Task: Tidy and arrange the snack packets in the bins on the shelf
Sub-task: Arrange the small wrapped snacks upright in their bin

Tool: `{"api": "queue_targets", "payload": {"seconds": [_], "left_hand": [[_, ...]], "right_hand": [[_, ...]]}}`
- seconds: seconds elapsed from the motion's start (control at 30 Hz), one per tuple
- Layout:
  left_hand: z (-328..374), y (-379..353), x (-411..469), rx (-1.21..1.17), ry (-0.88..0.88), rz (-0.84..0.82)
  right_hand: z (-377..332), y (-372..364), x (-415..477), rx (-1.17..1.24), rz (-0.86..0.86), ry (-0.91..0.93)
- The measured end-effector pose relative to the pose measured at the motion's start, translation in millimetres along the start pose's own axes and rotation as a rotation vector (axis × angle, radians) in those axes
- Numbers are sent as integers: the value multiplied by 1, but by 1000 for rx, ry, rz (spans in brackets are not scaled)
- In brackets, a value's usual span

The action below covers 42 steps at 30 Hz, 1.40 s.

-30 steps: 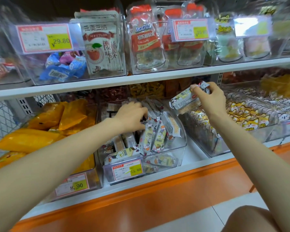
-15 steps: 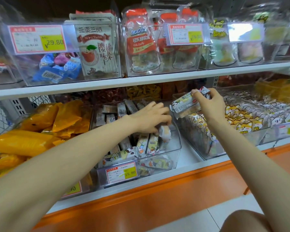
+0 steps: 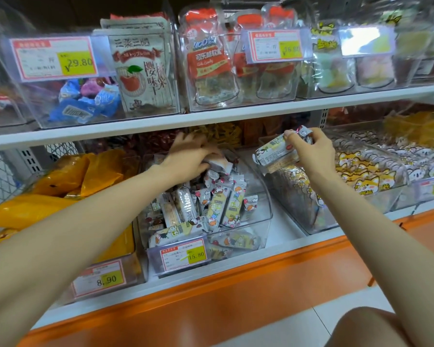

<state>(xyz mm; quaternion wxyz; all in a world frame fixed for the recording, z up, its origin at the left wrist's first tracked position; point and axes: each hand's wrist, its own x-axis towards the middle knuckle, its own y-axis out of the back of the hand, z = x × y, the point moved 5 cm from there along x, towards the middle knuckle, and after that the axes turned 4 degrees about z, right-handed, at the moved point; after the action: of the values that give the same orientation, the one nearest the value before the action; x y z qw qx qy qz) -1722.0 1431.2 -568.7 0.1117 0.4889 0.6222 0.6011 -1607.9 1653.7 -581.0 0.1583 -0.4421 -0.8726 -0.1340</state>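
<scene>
Head view: since half a second ago the left hand (image 3: 189, 159) has moved from the front of the pile to the back of the middle bin (image 3: 265, 204). It now sits just under the edge of the upper shelf (image 3: 161, 124). Its fingers curl down over the rearmost snack packets (image 3: 218, 206) and grip a few of them. The right hand (image 3: 313, 152) is about where it was, pinching a single packet (image 3: 273, 154) between thumb and fingertips. It holds that packet in the air above the gap between the middle bin and the right bin (image 3: 296, 196).

Room is tight at the back, where the upper shelf's white edge runs close over the left knuckles. A strip of bare lower shelf (image 3: 285, 230) lies open between the two clear bins. The middle bin's curved right wall rises beside the pile, and its low front carries a price tag (image 3: 183, 254) reading 15.80. A bin of yellow bags (image 3: 60, 194) presses against it on the left, and the orange shelf front (image 3: 236, 284) runs below.

The snack packets are small white pillow packs printed with cartoon children. Most stand on end and lean against each other in the middle of the bin, and a few lie flat at the front behind the tag. The packet held in the air looks like the same kind, tilted with one crimped end up.
</scene>
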Motion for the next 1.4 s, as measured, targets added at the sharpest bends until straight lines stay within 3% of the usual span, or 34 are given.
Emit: {"api": "queue_targets", "payload": {"seconds": [0.13,0.37,0.53,0.63,0.73,0.87,0.97,1.07,1.17,1.4], "left_hand": [[-17,5,-6,-42,155,58],[-24,14,-26,-63,227,203],[-22,6,-26,-50,270,-7],[-8,15,-20,47,151,2],[25,19,-19,-166,-142,11],[73,-2,-23,-292,-446,-229],[91,-22,-25,-177,-582,-326],[87,-31,-22,97,-618,-303],[77,-34,-16,315,-546,-273],[70,-32,0,405,-395,-354]], "right_hand": [[0,-1,0,-2,0,0],[-2,-9,-4,50,-60,5],[-10,-16,-8,107,-95,-3],[-10,-19,-8,109,-104,-16],[-10,-19,-9,113,-95,-26],[-6,-17,-7,113,-75,-45],[-4,-16,-5,104,-64,-52],[-4,-16,-5,102,-62,-42],[-4,-16,-5,104,-62,-37],[-7,-15,-7,92,-63,-36]]}}
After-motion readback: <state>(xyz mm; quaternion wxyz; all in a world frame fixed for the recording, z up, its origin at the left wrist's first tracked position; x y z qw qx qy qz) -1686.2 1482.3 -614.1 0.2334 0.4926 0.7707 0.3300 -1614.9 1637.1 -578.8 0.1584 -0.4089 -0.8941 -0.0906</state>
